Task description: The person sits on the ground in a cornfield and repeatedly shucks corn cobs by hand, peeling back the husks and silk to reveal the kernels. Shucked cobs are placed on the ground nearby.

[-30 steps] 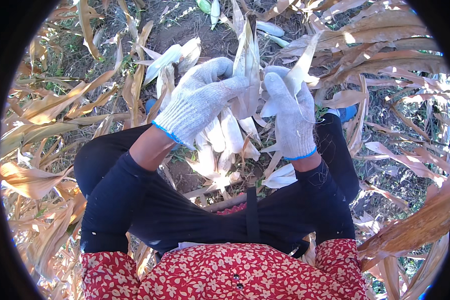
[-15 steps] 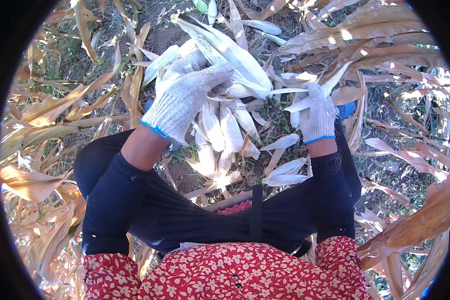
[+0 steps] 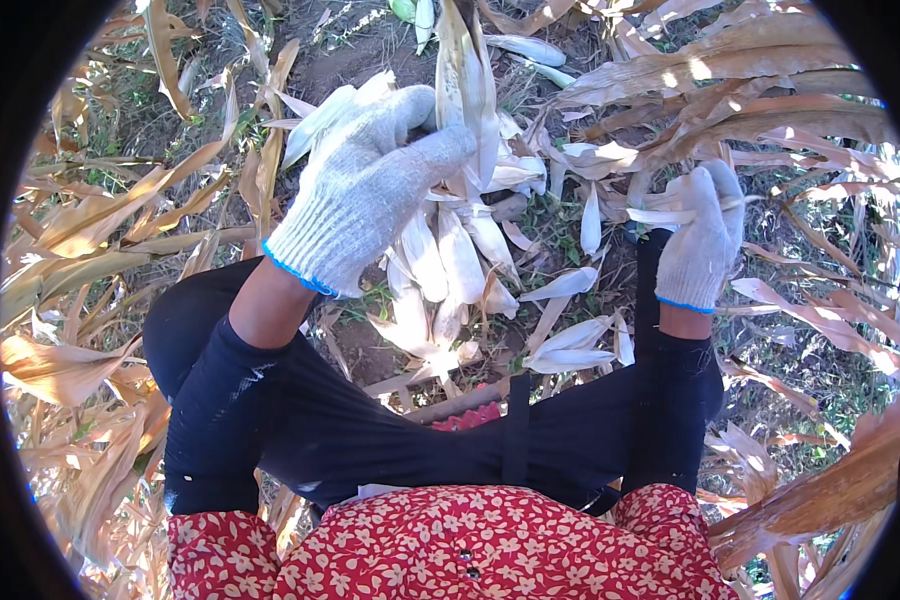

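My left hand [image 3: 365, 185], in a pale knitted glove with a blue cuff edge, is closed at the lower part of an ear of corn [image 3: 463, 75] in pale, streaked husk. The ear stands lengthwise away from me, and the fingers partly hide its lower end. Off to the right, my gloved right hand [image 3: 705, 235] is closed on a narrow strip of husk [image 3: 660, 216]. Below my left hand lies a heap of pale corn ears [image 3: 460, 260] on the ground between my legs.
Loose husk pieces [image 3: 572, 358] are scattered right of the heap. Dry corn leaves [image 3: 760, 65] spread along both sides, some reaching in from the upper right. More husked ears [image 3: 527, 48] lie farther off. My bent legs [image 3: 590, 420] border the heap.
My right hand has moved right, away from the ear, with a husk strip. The ear in my left hand has turned from slanting to nearly straight away from me.
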Available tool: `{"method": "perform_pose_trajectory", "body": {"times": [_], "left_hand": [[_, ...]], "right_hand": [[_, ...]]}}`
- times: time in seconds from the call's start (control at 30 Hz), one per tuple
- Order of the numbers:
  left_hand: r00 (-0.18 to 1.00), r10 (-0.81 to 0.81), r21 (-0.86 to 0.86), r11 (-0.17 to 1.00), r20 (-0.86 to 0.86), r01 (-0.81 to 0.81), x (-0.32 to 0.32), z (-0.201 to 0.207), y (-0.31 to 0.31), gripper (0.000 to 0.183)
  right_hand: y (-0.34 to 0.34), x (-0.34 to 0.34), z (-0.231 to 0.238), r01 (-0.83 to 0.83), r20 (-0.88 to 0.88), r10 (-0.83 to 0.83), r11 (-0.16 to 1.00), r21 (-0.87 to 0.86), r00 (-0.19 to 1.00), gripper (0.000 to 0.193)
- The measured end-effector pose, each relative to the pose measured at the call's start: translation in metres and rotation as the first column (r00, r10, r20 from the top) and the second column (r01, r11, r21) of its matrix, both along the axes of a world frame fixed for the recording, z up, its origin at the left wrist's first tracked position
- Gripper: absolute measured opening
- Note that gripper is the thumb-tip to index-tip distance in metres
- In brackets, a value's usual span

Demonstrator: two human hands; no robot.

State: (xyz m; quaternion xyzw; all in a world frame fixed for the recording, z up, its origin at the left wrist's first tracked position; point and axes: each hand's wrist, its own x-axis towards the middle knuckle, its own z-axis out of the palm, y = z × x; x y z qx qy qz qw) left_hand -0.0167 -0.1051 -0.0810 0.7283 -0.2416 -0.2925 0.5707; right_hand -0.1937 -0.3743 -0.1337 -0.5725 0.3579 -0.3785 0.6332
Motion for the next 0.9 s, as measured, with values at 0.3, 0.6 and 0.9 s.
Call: {"method": "perform_pose_trajectory", "body": {"times": [0.3,0.6,0.9], "left_hand": [[0.936,-0.332,0.147,0.938,0.115,0.314,-0.011,0.001,-0.001,0.024],[0.970,-0.201,0.145,0.964,-0.139,0.221,-0.006,0.004,0.005,0.023],[0.776,-0.045,-0.147,0.987,-0.629,-0.062,0.000,0.003,0.018,0.017]], "right_hand": [[0.091,0.028,0.012,-0.703,0.205,0.687,0.600,0.382,0.697,0.051],[0.099,0.037,0.017,-0.839,-0.326,0.794,0.544,0.002,0.514,0.074],[0.103,0.039,0.026,-0.802,0.404,0.758,0.252,0.542,0.512,0.057]]}}
